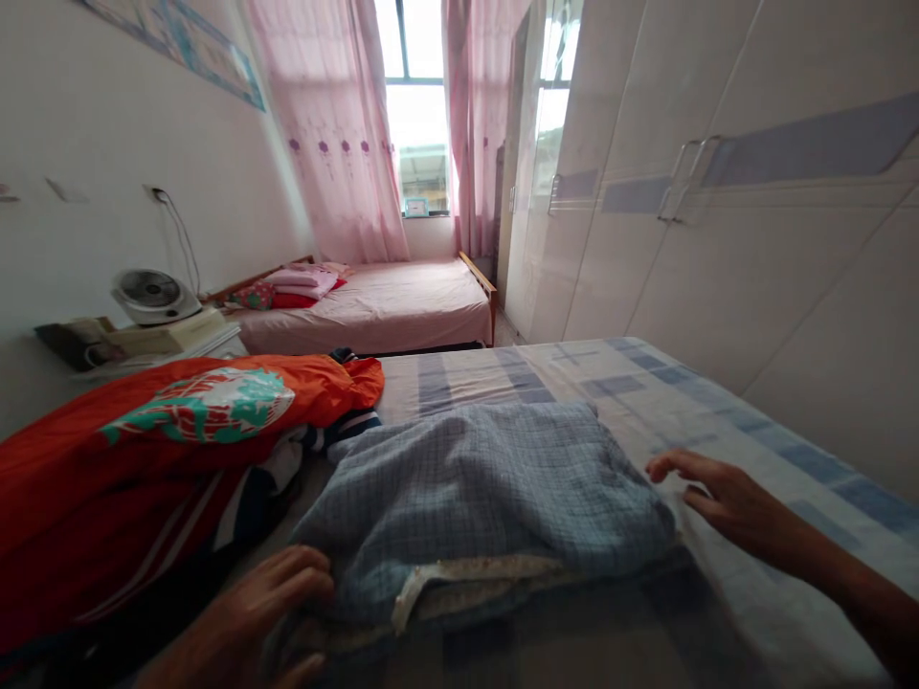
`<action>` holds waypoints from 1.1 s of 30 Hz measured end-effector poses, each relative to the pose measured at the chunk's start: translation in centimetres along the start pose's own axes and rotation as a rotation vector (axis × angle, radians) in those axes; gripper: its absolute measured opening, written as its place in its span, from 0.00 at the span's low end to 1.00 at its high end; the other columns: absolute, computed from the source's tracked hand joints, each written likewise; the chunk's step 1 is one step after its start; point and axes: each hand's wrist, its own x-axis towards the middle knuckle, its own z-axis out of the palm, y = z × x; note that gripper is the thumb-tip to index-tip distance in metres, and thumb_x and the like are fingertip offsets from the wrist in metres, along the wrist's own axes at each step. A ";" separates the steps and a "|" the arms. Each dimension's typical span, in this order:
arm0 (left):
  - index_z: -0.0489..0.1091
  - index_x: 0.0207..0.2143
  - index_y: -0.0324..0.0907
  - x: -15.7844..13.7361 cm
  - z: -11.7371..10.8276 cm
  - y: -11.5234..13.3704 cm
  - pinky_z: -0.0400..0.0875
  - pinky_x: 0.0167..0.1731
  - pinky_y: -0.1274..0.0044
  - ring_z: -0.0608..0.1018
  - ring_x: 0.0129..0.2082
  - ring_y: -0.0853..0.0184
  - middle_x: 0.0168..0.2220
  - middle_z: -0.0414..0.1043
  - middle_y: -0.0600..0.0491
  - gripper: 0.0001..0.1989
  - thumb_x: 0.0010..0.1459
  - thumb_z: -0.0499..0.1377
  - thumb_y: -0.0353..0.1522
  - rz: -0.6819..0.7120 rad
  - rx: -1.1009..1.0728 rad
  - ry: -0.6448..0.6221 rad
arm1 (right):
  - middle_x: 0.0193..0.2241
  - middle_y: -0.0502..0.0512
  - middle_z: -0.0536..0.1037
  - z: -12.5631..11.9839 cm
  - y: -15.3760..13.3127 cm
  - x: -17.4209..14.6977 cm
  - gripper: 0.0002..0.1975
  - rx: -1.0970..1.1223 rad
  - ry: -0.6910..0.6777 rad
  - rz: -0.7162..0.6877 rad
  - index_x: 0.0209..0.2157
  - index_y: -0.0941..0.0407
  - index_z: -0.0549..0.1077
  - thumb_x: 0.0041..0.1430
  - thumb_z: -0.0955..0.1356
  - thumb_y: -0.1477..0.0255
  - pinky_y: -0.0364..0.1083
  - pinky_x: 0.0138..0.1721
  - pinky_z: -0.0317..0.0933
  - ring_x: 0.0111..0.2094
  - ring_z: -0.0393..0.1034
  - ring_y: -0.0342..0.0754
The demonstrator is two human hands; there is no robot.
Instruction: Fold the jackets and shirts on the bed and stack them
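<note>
A blue-grey checked garment [488, 478] lies flattened and wrinkled on the bed, with a pale band along its near edge. My left hand [251, 612] is at its near left corner. The fingers rest against the cloth, and the thumb is apart from them, lower in the view. My right hand [732, 502] hovers just beyond the garment's right edge, with fingers apart and nothing in them. To the left, an orange garment [179, 411] with a green and white print lies over a heap of dark clothes with white stripes [168, 536].
The near bed has a blue and white patterned sheet [747, 431]. Beyond it stands a second bed with a pink sheet [402, 301]. A small fan [154, 292] sits on a cabinet at the left. White wardrobes [646, 191] line the right side, and pink curtains [330, 124] flank the window.
</note>
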 end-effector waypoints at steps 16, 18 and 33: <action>0.71 0.45 0.46 6.2 4.7 0.4 0.61 0.53 0.72 0.70 0.52 0.63 0.52 0.69 0.51 0.15 0.60 0.49 0.38 -0.186 -0.201 0.000 | 0.50 0.58 0.72 10.0 -7.7 3.1 0.15 -0.222 0.018 -0.374 0.46 0.54 0.71 0.60 0.61 0.69 0.56 0.51 0.60 0.51 0.66 0.52; 0.73 0.39 0.43 6.4 2.8 -1.8 0.64 0.48 0.74 0.73 0.46 0.62 0.45 0.73 0.49 0.15 0.58 0.50 0.38 -0.422 -0.259 0.182 | 0.45 0.57 0.74 9.1 -8.7 2.3 0.12 -0.145 0.106 -0.400 0.43 0.55 0.72 0.59 0.62 0.70 0.53 0.48 0.62 0.48 0.68 0.51; 0.65 0.14 0.36 9.7 4.8 -7.1 0.51 0.13 0.80 0.59 0.10 0.75 0.10 0.59 0.57 0.28 0.43 0.58 0.54 -0.929 -0.672 0.018 | 0.39 0.54 0.71 16.3 -21.5 -1.5 0.14 -0.148 0.060 -0.774 0.47 0.55 0.66 0.59 0.64 0.76 0.50 0.45 0.57 0.42 0.62 0.49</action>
